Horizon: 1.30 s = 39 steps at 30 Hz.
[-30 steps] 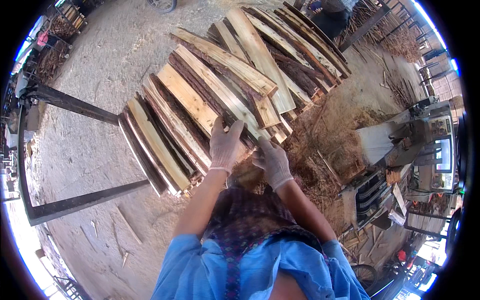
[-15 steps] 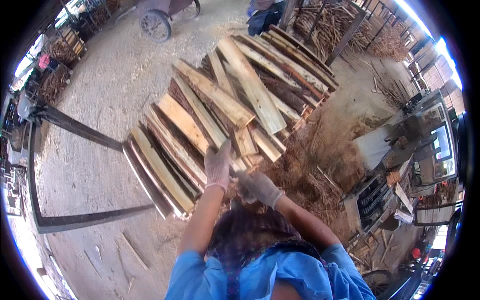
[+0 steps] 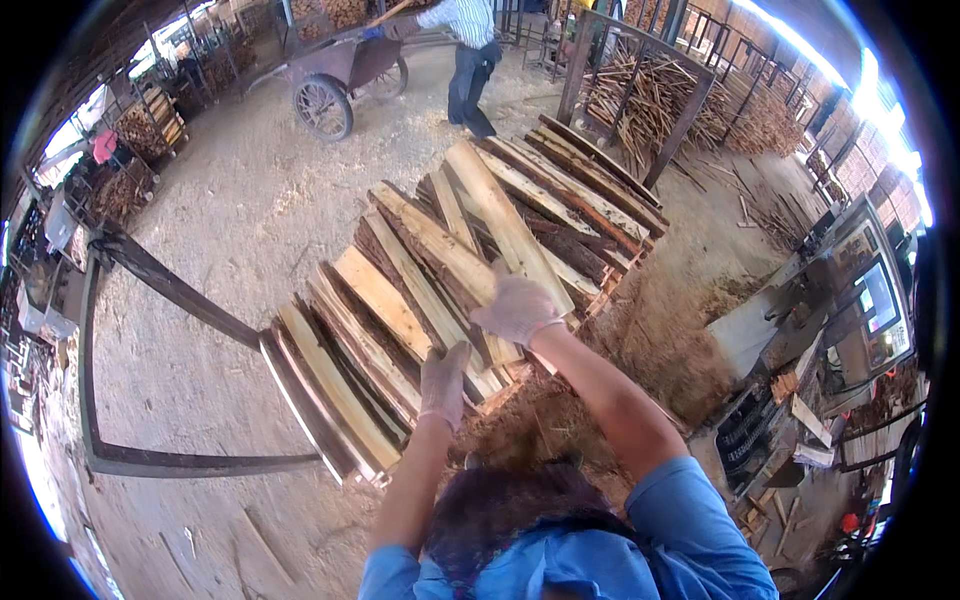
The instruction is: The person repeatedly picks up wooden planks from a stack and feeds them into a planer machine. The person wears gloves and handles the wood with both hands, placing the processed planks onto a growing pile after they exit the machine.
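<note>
A pile of rough-sawn wooden planks [image 3: 395, 320], some edged with bark, lies slanting across the middle. My left hand [image 3: 443, 385], in a pale work glove, is closed at the near end of a plank on the left part of the pile; its fingertips are partly hidden. Farther right and higher, my gloved right hand [image 3: 518, 306] is closed over the near end of a pale plank [image 3: 435, 240] on top. Just beyond the right hand, a broad light plank [image 3: 505, 215] lies at an angle across the others.
A dark metal frame [image 3: 190, 290] stands left of the pile. Beyond it are a two-wheeled cart [image 3: 335, 75] and a person in dark trousers [image 3: 472, 80]. Thin wood strips [image 3: 650, 100] are heaped at far right. Machinery with a screen [image 3: 878, 298] stands right; bark litter [image 3: 650, 350] covers the ground nearby.
My hands were close together at the pile's near edge. The right hand has moved up and forward onto a plank end. More of the person by the cart now shows.
</note>
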{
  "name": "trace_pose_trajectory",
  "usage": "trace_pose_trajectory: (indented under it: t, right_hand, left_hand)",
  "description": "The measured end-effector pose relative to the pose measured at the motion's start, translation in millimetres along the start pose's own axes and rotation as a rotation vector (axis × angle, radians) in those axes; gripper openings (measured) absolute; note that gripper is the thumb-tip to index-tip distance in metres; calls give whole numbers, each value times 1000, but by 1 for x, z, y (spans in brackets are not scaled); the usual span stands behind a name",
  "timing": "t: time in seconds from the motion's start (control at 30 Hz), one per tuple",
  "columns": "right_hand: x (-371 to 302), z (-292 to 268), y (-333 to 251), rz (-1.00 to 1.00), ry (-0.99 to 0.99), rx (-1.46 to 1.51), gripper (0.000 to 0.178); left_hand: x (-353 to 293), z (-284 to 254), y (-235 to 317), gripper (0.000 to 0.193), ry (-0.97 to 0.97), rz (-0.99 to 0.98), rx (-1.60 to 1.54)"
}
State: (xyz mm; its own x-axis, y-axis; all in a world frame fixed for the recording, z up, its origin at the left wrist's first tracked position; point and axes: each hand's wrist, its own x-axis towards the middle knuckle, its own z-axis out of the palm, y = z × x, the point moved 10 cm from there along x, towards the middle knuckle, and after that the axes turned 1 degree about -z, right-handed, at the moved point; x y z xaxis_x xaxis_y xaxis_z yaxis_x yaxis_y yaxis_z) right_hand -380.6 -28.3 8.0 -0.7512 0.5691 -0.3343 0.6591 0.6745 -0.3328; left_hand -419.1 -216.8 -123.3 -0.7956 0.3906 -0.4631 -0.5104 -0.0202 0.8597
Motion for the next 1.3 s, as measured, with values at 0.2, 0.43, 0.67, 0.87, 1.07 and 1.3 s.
trace_pose_trajectory:
  t: [0.2, 0.43, 0.67, 0.87, 1.07, 1.3]
  right_hand:
    - [-47, 24, 32, 83, 34, 236, 104]
    - [4, 25, 39, 111, 54, 340, 108]
    - [-4, 35, 27, 96, -243, 573, 88]
    - [-76, 73, 84, -190, -187, 1147, 47]
    - [-104, 90, 56, -144, -239, 1255, 78]
    - [-95, 81, -20, -161, -71, 142, 91]
  left_hand:
    - [-9, -4, 12, 67, -24, -14, 142]
    - [10, -3, -8, 85, -96, -9, 192]
    - [7, -20, -1, 52, -38, -26, -72]
    - [-23, -25, 12, 53, -80, -307, -373]
    - [-36, -34, 21, 49, -48, -62, 154]
    - [-42, -21, -25, 61, -239, -249, -540]
